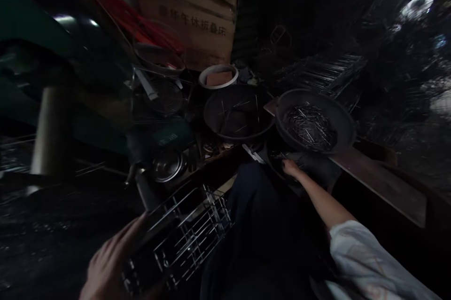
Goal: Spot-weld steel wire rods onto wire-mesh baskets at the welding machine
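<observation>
My left hand (112,255) is at the lower left, gripping the near end of a shiny wire rack (192,239). The rack is tilted and reaches to my dark trouser leg (255,206). My right hand (291,167) is stretched forward, low in front of a round pan (347,123) full of thin metal pins (310,126). Its fingers are drawn together beside a few thin metal bits (279,155). Whatever they pinch is too small and dark to make out.
A dark pan (239,123) holds a few scattered pins. Behind it are a white-rimmed bowl (234,74) with a reddish block and a cardboard box (207,8). A wooden board (387,187) lies at right, stacked wire racks (331,72) beyond. A metal bowl (167,166) is left.
</observation>
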{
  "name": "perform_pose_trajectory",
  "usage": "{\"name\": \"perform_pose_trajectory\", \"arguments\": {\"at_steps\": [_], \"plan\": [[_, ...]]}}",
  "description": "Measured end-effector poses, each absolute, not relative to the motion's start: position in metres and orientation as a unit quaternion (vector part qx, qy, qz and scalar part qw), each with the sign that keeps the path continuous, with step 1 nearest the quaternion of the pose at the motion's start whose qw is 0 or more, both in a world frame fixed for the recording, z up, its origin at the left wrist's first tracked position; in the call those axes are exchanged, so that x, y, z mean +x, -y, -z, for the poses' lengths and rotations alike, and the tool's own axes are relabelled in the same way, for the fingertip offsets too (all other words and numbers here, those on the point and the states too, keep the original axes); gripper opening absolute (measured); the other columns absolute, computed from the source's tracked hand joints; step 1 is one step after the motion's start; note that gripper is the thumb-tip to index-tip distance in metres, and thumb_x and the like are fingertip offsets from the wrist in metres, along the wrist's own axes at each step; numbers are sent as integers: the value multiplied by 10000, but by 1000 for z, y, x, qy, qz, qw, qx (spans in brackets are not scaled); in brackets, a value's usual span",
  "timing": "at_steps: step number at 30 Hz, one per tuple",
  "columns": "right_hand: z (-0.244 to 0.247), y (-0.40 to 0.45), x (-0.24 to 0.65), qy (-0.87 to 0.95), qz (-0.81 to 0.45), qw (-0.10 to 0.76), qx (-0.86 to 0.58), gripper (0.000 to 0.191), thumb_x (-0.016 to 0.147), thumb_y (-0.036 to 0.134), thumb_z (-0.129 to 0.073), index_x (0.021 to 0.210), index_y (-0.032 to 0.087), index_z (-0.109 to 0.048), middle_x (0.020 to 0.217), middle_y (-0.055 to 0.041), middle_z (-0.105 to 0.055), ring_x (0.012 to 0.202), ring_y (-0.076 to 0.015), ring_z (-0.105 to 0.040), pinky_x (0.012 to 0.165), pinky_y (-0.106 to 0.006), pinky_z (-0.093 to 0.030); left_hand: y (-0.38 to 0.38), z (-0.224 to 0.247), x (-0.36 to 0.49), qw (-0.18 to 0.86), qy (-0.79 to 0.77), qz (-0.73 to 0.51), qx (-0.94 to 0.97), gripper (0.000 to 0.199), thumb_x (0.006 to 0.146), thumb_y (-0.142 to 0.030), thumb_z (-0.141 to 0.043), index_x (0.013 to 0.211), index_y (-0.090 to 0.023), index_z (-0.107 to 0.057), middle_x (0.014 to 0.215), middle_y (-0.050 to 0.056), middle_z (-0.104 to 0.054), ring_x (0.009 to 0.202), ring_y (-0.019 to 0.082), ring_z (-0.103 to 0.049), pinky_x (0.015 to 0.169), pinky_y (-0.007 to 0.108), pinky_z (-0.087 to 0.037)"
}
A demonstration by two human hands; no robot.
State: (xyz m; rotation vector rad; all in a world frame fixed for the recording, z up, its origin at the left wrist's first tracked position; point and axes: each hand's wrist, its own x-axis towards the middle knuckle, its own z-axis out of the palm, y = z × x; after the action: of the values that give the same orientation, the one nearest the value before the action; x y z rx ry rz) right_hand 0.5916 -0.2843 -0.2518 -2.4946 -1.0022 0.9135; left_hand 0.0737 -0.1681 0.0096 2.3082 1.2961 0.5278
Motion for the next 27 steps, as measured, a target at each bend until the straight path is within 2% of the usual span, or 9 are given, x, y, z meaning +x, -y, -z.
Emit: {"name": "perform_pose_trajectory", "arguments": {"at_steps": [2,5,9,11,13,20,24,27], "plan": [[250,299,594,350,-320,163,-865,267,963,319,-648,1172,153,-638,1214,-88,-636,1087,-235,-629,943,-460,-536,171,5,79,178,-441,-164,864,1024,528,-634,-743,1457,-604,-312,1394,-44,-592,1198,484,-567,989,719,-435],[245,310,591,344,-317,189,-863,262,970,287,-637,1192,149,-629,1236,-92,-631,1106,-235,-625,952,-458,-536,176,20,85,144,-411,-142,889,957,675,-585,-676,1529,-471,-259,1398,62,-561,1201,449,-568,982,666,-447],[238,309,581,338,-332,207,-856,242,998,263,-591,1202,133,-615,1092,-72,-678,949,-191,-678,838,-384,-586,176,31,81,123,-385,-118,907,934,751,-511,-650,1559,-328,-220,1419,146,-495,1244,429,-518,986,615,-431],[232,307,580,343,-344,197,-852,228,1007,269,-580,1174,122,-622,990,-54,-690,852,-169,-688,772,-348,-597,176,34,78,114,-377,-112,912,937,755,-494,-658,1560,-323,-210,1429,148,-484,1262,425,-498,986,600,-426],[224,308,583,352,-347,174,-852,231,1005,295,-586,1149,120,-631,970,-51,-690,827,-164,-687,752,-340,-597,176,36,76,110,-373,-110,915,937,760,-472,-664,1562,-330,-201,1438,139,-482,1271,415,-490,992,587,-423],[196,297,593,428,-326,65,-840,219,959,340,-653,1054,143,-668,1120,-74,-670,1043,-221,-642,939,-450,-530,178,34,80,107,-376,-111,914,928,762,-464,-685,1555,-315,-226,1443,138,-480,1271,402,-492,1006,564,-421],[191,281,577,459,-318,85,-825,205,964,348,-643,966,146,-678,1027,-54,-693,991,-195,-659,926,-407,-524,175,34,83,108,-374,-116,914,933,753,-488,-704,1548,-299,-255,1432,139,-494,1271,405,-493,1008,567,-426],[190,290,570,434,-294,153,-838,239,977,363,-609,919,140,-672,880,-32,-701,791,-149,-677,791,-321,-547,174,32,85,112,-385,-123,908,942,752,-536,-715,1543,-285,-270,1424,145,-502,1261,408,-499,1013,579,-424]]}}
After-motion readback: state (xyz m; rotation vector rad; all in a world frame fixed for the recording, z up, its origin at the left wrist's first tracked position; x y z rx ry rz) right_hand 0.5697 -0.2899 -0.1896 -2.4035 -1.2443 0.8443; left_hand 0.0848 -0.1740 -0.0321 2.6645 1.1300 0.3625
